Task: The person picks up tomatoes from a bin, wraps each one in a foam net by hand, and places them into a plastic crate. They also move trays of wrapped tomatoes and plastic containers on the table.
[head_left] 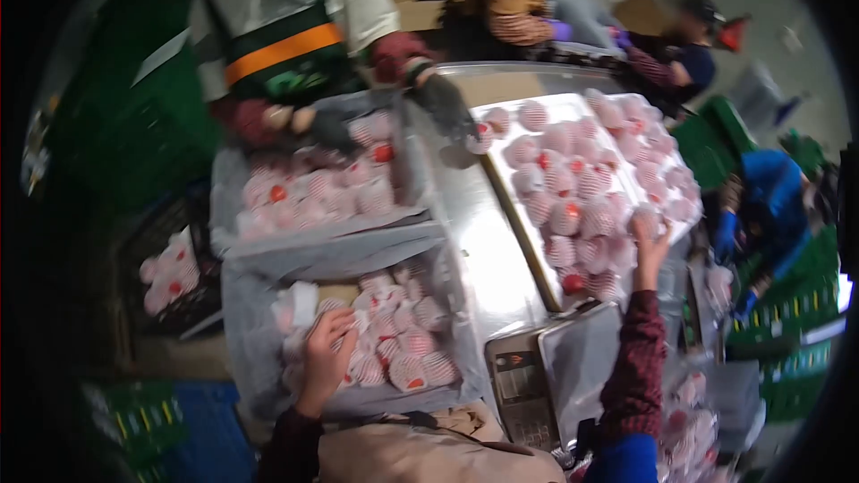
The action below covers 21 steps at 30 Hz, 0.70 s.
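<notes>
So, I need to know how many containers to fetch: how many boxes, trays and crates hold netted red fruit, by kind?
Grey plastic-lined boxes: 2
Shiny steel tray: 1
Black plastic crate: 1
Total: 4
The white-netted red fruit itself is too blurred to count.

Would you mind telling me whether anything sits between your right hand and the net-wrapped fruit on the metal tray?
Nothing visible does. The right hand already reaches a wrapped fruit at the near edge of the metal tray. The scale lies nearer, below the arm. The left hand rests on fruit in the lined crate.
</notes>
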Each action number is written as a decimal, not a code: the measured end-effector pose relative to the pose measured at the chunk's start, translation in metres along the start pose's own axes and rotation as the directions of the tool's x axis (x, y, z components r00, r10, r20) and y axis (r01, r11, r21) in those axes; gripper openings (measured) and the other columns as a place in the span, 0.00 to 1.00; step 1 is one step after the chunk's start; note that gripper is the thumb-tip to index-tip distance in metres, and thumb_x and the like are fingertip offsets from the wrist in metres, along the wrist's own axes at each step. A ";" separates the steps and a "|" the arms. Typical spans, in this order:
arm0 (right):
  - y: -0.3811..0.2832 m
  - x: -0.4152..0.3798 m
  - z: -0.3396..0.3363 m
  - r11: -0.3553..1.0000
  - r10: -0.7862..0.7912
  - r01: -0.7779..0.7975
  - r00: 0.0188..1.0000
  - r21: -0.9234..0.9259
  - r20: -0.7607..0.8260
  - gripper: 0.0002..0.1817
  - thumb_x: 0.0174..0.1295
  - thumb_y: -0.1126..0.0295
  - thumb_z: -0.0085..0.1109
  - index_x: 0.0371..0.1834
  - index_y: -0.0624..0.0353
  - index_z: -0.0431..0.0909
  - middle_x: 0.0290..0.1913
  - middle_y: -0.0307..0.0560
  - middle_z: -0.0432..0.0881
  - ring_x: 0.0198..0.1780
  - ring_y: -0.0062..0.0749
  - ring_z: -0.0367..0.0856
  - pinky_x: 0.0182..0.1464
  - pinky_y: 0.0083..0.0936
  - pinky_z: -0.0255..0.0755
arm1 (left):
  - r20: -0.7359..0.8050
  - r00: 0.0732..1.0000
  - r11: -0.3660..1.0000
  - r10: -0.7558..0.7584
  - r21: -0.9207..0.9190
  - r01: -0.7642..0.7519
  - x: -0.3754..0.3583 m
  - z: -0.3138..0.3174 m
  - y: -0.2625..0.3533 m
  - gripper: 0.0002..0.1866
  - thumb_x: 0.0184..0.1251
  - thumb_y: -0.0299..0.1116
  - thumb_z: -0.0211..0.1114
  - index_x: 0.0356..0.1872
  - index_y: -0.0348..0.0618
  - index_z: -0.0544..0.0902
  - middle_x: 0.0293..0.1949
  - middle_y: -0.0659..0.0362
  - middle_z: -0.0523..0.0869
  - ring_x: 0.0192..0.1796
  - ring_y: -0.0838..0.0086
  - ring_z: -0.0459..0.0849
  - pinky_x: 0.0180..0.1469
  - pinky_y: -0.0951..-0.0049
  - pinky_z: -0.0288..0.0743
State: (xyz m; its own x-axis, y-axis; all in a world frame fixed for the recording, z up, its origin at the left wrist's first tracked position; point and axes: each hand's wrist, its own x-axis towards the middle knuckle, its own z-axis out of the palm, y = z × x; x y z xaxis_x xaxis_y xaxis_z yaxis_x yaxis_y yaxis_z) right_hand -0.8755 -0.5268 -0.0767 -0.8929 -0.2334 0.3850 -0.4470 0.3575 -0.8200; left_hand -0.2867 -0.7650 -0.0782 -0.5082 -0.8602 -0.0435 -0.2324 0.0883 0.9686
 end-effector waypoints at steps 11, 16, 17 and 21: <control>0.118 0.045 0.007 0.960 0.172 -0.060 0.898 -0.274 0.404 0.26 0.70 0.69 0.61 0.72 0.59 0.76 0.55 0.49 0.85 0.43 0.27 0.82 0.47 0.25 0.77 | -0.021 0.990 0.957 -0.138 0.255 0.138 0.015 0.004 -0.082 0.16 0.64 0.26 0.70 0.52 0.35 0.82 0.49 0.48 0.85 0.50 0.56 0.88 0.50 0.60 0.83; 0.031 -0.019 -0.027 0.993 -0.017 0.054 0.949 -0.108 0.314 0.20 0.75 0.70 0.59 0.67 0.66 0.78 0.56 0.53 0.86 0.58 0.32 0.84 0.61 0.29 0.76 | -0.154 0.987 0.823 0.034 0.565 0.060 0.023 -0.027 -0.138 0.22 0.60 0.25 0.70 0.56 0.38 0.80 0.52 0.46 0.81 0.58 0.47 0.80 0.61 0.52 0.74; 0.026 -0.035 -0.035 0.994 -0.006 0.039 0.948 -0.099 0.317 0.19 0.76 0.71 0.57 0.66 0.67 0.78 0.56 0.52 0.86 0.58 0.32 0.84 0.62 0.29 0.76 | -0.276 0.953 0.786 0.125 0.613 0.075 0.030 -0.034 -0.145 0.25 0.58 0.25 0.71 0.59 0.39 0.78 0.53 0.45 0.80 0.62 0.45 0.76 0.65 0.50 0.69; 0.014 -0.081 -0.054 0.994 -0.023 0.058 0.934 -0.087 0.358 0.16 0.75 0.75 0.57 0.62 0.69 0.81 0.56 0.50 0.86 0.58 0.33 0.84 0.65 0.29 0.75 | -0.352 0.935 0.708 0.042 0.670 0.221 0.046 -0.059 -0.188 0.31 0.58 0.27 0.72 0.65 0.42 0.74 0.61 0.44 0.76 0.66 0.44 0.73 0.68 0.50 0.67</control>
